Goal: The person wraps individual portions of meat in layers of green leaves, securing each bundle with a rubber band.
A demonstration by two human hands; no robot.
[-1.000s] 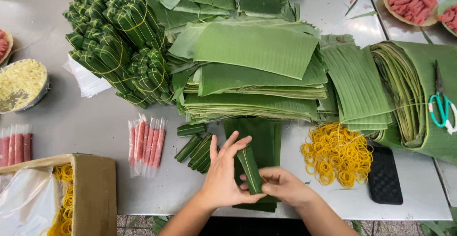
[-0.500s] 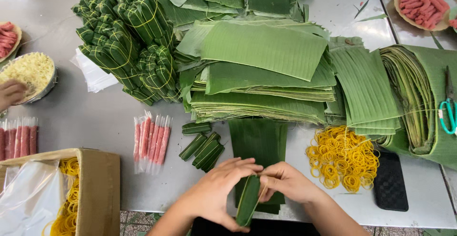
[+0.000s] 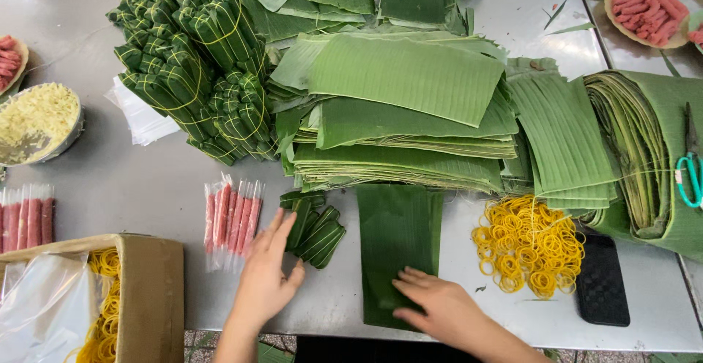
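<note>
My left hand is spread flat on the steel table, its fingertips touching a small group of leaf-wrapped rolls and lying beside a pack of pink sausage sticks. Resting palm down, my right hand presses the near end of a dark green banana leaf sheet spread in front of me. Neither hand grips anything.
Stacks of cut banana leaves fill the middle. Tied bundles of wrapped rolls lie at the back left. Yellow rubber bands, a black phone, scissors, a cardboard box, a bowl and a sausage tray surround them.
Both hands held a wrapped roll over the leaf sheet; now it lies with the other rolls. My left hand moved left to them and my right hand lies flat on the sheet.
</note>
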